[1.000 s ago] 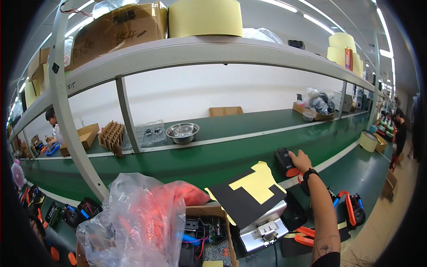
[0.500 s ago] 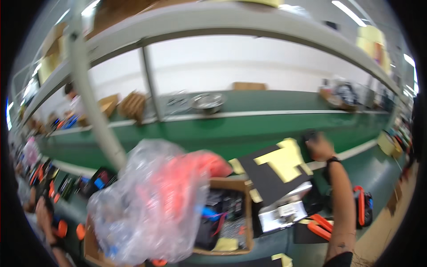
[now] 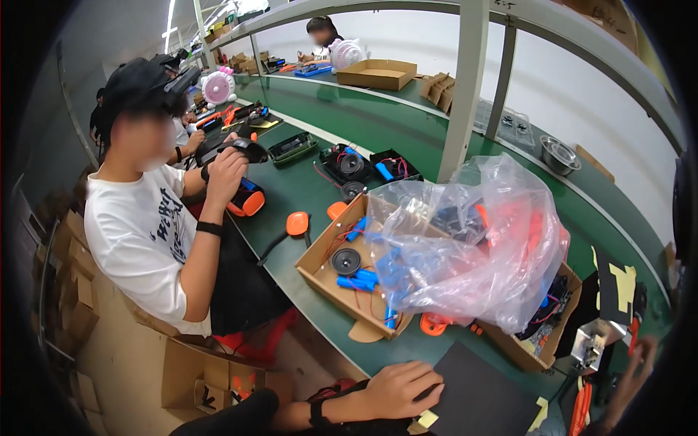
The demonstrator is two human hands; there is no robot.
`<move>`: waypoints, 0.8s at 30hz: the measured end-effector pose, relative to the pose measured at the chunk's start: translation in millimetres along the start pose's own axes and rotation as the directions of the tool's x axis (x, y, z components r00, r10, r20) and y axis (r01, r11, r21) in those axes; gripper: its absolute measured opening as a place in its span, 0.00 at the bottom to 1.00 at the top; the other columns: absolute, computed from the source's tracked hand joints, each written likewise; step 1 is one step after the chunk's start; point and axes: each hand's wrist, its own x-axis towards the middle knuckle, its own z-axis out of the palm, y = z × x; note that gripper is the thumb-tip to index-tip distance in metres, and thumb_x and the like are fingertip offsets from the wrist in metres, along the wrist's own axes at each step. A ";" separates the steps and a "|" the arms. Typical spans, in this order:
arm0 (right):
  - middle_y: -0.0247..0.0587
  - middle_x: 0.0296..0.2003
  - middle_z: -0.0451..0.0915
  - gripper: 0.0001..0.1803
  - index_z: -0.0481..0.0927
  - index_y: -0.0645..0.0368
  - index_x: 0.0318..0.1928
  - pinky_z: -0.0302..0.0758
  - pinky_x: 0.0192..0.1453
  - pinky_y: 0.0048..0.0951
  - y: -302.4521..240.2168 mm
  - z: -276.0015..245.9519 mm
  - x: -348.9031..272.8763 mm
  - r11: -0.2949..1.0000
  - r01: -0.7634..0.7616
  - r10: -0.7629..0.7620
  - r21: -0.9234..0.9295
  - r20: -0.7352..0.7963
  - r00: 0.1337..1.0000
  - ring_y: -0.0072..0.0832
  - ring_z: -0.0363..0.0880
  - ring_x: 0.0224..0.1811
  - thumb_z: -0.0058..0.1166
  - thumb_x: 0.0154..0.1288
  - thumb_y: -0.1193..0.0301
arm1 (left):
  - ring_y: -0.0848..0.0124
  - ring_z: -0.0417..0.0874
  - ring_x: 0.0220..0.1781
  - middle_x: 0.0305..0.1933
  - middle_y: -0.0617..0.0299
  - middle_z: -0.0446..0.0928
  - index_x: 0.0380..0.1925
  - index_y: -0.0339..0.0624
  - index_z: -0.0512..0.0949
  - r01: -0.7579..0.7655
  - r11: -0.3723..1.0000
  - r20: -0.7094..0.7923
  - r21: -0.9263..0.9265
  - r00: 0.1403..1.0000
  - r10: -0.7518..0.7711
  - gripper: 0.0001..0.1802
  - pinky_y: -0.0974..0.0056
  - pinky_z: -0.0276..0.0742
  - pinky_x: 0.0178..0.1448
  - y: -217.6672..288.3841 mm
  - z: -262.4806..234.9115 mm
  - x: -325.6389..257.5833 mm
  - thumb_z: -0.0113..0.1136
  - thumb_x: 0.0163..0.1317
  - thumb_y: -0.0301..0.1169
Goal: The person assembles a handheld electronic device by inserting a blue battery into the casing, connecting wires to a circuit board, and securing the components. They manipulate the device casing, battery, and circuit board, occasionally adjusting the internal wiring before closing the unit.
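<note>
One black sheet [image 3: 483, 392] | left hand [image 3: 406, 389] at its edge, fingers together, grip unclear | right hand [image 3: 640, 366] blurred near silver fixture [image 3: 590, 346], fingers unreadable

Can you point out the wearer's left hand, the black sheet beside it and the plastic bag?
Left hand [image 3: 406, 390]: head view, back of the hand.
Black sheet [image 3: 486, 389]: head view, middle of its surface.
Plastic bag [image 3: 476, 272]: head view, its crumpled front.

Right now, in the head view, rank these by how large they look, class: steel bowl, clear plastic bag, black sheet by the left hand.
1. Clear plastic bag
2. Black sheet by the left hand
3. Steel bowl, farthest back
</note>
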 end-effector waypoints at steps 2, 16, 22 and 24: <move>0.52 0.62 0.81 0.29 0.77 0.65 0.67 0.74 0.69 0.42 -119.8 4.7 -43.6 0.986 0.112 -0.022 -0.122 0.574 0.818 0.47 0.80 0.64 0.65 0.69 0.66 | 0.63 0.82 0.32 0.31 0.62 0.78 0.35 0.40 0.83 -0.038 0.996 -0.020 -0.078 0.999 0.036 0.04 0.61 0.78 0.34 -0.8 1.2 7.9 0.69 0.64 0.28; 0.60 0.70 0.73 0.27 0.80 0.59 0.63 0.83 0.57 0.40 -294.7 115.0 -140.9 0.861 0.507 -0.454 0.038 0.506 0.733 0.46 0.84 0.60 0.66 0.68 0.61 | 0.58 0.78 0.59 0.48 0.63 0.82 0.40 0.48 0.85 -0.103 0.938 -0.127 0.330 0.980 0.152 0.20 0.47 0.66 0.67 -65.2 -105.1 27.1 0.82 0.50 0.41; 0.67 0.75 0.62 0.22 0.83 0.56 0.55 0.85 0.49 0.40 -363.9 169.2 -79.2 0.871 0.490 -0.483 0.023 0.210 0.850 0.48 0.86 0.54 0.68 0.59 0.66 | 0.53 0.77 0.56 0.44 0.59 0.78 0.32 0.45 0.77 -0.079 0.914 -0.259 0.399 0.946 0.194 0.24 0.46 0.63 0.69 -82.9 -95.4 25.5 0.84 0.41 0.40; 0.64 0.73 0.66 0.21 0.87 0.52 0.53 0.84 0.42 0.39 -368.0 190.9 -66.3 0.874 0.487 -0.487 -0.004 0.012 0.874 0.42 0.87 0.43 0.69 0.56 0.70 | 0.55 0.77 0.55 0.44 0.60 0.79 0.32 0.47 0.79 -0.067 0.923 -0.270 0.380 0.946 0.179 0.22 0.45 0.63 0.70 -81.5 -94.2 23.6 0.83 0.41 0.40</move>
